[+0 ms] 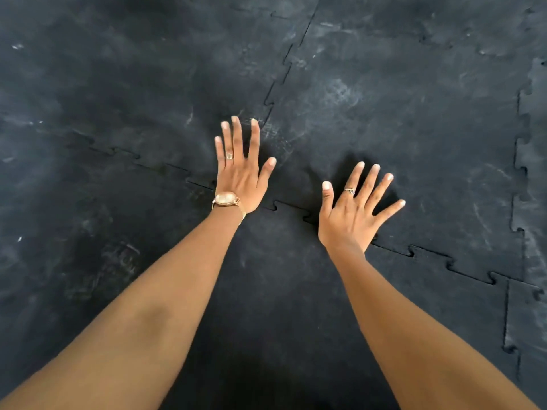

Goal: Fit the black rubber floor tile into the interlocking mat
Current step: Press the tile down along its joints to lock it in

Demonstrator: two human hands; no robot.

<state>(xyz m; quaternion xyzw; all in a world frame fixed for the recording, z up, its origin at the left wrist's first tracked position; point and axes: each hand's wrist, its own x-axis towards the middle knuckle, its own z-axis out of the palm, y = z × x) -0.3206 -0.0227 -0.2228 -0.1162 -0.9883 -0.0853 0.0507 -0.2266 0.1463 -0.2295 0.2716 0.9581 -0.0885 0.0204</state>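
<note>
Bare forearms, no sleeves. A rose-gold watch (pixel 226 199) with a pale oval face rides the left wrist; one ring (pixel 229 156) there, another ring (pixel 350 190) opposite, possibly stone-set.

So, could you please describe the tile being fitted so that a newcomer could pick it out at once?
Start from the black interlocking mat that fills the floor and find the two spread hands, the left hand with a wristwatch and the right hand. The black rubber floor tile lies under the right hand's fingers. Unlike its neighbours, it carries the palest scuffs.
</note>
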